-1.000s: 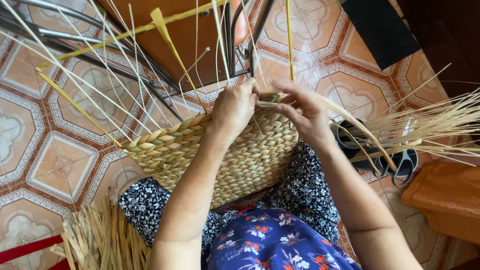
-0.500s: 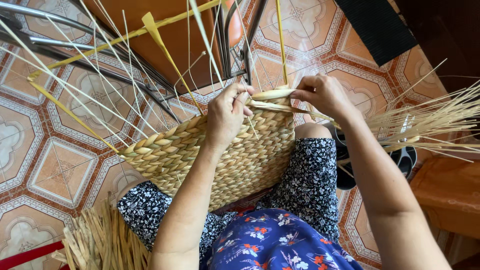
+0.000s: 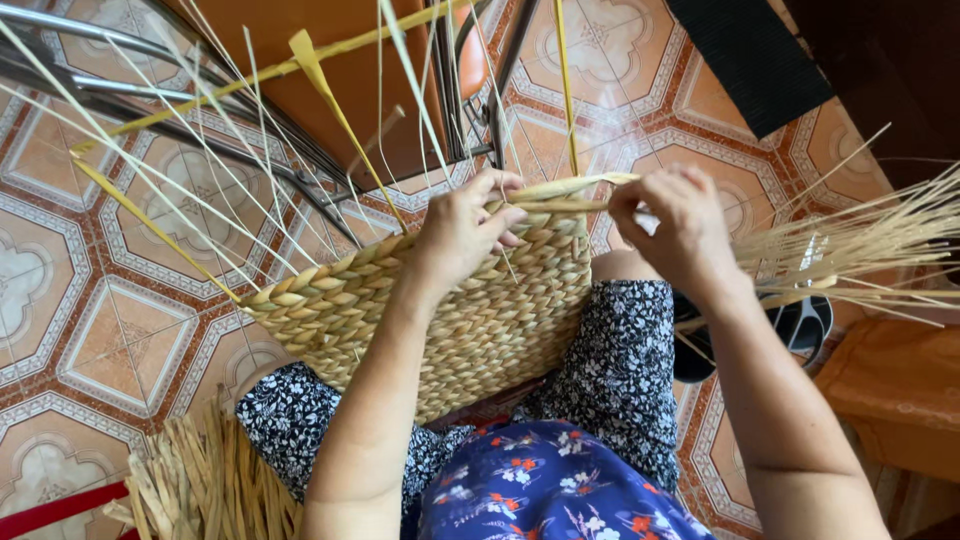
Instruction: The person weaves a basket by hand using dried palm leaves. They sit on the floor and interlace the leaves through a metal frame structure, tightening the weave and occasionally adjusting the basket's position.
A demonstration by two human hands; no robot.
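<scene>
On the left, a bundle of dry straw [image 3: 200, 480] lay on the tiled floor [image 3: 80, 300], and long thin reeds [image 3: 180, 170] stuck up from the edge of a woven basket [image 3: 450, 310]. The basket rested on the person's lap, tipped on its side, against the flowered clothes [image 3: 560, 480]. The left hand [image 3: 465, 230] lay over the basket's top edge, its fingers curled and pressed down on the weave. Between the hands ran a flat yellow strip [image 3: 570, 188], just above the rim. The right hand [image 3: 675, 225] had its fingers pressed together, pinching the end of that strip. I think the strip could snap or slip loose if it was pulled too hard, and the dry stiff reeds could crack where they bend. If the left hand let go, the rows might loosen. On the right, more loose straw [image 3: 860, 250] fanned out over a dark sandal [image 3: 800, 325]. The floor had orange and white patterned tiles. Metal chair legs [image 3: 470, 90] and an orange seat stood behind the basket.
</scene>
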